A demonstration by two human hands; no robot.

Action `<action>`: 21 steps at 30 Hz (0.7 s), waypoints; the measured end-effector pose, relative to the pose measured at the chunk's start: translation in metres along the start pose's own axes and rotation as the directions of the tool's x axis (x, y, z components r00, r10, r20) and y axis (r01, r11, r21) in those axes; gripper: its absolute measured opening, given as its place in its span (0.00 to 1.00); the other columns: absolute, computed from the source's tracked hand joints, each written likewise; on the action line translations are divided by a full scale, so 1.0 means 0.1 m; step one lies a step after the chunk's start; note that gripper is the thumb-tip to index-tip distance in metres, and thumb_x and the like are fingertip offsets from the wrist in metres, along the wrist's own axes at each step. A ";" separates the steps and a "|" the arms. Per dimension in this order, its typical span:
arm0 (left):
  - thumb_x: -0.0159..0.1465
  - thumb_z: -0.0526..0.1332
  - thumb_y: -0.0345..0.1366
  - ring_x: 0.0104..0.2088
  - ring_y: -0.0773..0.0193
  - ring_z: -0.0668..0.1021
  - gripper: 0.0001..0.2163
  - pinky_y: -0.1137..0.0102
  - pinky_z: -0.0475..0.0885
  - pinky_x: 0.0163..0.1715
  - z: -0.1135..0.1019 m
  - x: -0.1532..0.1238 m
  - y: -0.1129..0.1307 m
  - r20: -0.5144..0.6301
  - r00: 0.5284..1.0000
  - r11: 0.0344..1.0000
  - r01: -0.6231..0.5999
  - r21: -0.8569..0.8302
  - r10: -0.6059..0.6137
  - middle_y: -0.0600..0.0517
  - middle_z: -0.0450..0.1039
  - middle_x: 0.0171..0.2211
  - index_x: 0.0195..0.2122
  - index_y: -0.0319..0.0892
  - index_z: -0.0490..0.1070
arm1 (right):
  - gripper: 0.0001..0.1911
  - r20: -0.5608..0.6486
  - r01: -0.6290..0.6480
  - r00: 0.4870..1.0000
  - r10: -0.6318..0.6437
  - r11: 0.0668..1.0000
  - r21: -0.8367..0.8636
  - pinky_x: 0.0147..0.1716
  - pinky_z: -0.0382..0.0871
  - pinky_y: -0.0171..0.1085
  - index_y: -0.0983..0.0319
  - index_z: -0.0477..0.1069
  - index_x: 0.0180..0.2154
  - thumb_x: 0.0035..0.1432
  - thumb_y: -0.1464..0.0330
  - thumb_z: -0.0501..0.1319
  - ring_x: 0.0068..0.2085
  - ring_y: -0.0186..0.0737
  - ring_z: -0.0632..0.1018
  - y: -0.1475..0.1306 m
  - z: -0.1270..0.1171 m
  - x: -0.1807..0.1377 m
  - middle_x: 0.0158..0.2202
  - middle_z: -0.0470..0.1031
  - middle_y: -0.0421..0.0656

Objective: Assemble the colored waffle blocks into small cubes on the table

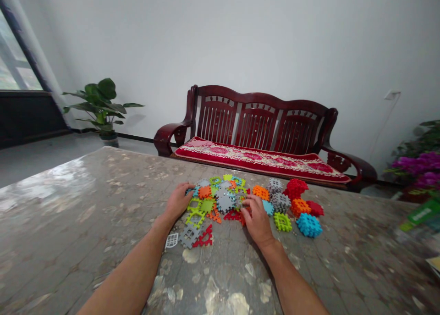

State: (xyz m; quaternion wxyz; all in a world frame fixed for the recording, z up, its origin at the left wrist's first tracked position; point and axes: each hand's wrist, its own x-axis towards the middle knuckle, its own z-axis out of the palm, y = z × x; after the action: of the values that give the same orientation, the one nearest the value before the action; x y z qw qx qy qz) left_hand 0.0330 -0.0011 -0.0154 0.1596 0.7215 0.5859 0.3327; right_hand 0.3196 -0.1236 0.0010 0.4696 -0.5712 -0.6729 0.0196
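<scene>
A heap of flat, toothed plastic building tiles [223, 196] in grey, green, orange, blue and red lies on a glossy marbled table [85, 205]. Beside it, to the right, stand assembled cubes: grey [280, 202], orange [299, 207], red [296, 186], blue [308, 225] and green [282, 222]. My left hand [178, 201] rests on the heap's left edge, fingers curled over tiles. My right hand [256, 219] lies at the heap's near right side, fingertips pinching at a red tile [233, 215]. A grey tile [188, 235], a white one [172, 240] and a red one [204, 238] lie loose between my forearms.
A dark red wooden bench [261, 122] with a red patterned cushion stands behind the table. A potted green plant [101, 106] is at the back left by a window. Purple flowers [417, 166] and a green packet [422, 212] are at the right edge.
</scene>
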 end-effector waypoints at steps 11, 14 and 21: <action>0.61 0.56 0.34 0.56 0.57 0.74 0.15 0.64 0.64 0.60 -0.02 0.00 0.02 0.002 1.000 1.000 0.009 0.003 -0.009 0.45 0.75 0.54 0.45 0.42 0.78 | 0.14 -0.114 -0.131 0.986 0.121 0.987 -0.089 0.52 0.68 0.46 0.60 0.73 0.43 0.57 0.70 0.55 0.48 0.46 0.75 0.19 -0.40 0.27 0.44 0.77 0.47; 0.61 0.55 0.35 0.56 0.57 0.74 0.15 0.64 0.64 0.60 -0.03 0.00 0.02 0.003 1.000 1.000 0.004 0.006 -0.004 0.45 0.75 0.54 0.45 0.42 0.79 | 0.17 -0.094 -0.248 0.968 0.231 0.928 -0.278 0.53 0.66 0.45 0.58 0.74 0.46 0.53 0.69 0.59 0.49 0.47 0.75 0.38 -0.78 0.40 0.46 0.78 0.45; 0.60 0.55 0.36 0.57 0.56 0.74 0.16 0.64 0.64 0.61 -0.02 0.01 0.00 0.012 1.000 0.999 -0.006 0.038 0.006 0.47 0.75 0.54 0.45 0.44 0.79 | 0.28 0.081 -0.199 0.952 0.295 0.798 -0.569 0.55 0.62 0.46 0.61 0.71 0.54 0.49 0.68 0.66 0.53 0.52 0.74 0.73 -1.22 0.36 0.51 0.77 0.49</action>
State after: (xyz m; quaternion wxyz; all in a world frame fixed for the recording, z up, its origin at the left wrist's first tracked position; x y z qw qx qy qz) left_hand 0.0322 -0.0004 -0.0138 0.1485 0.7281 0.5890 0.3177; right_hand 0.4580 -0.1320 0.0504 0.2196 -0.7620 -0.6054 -0.0679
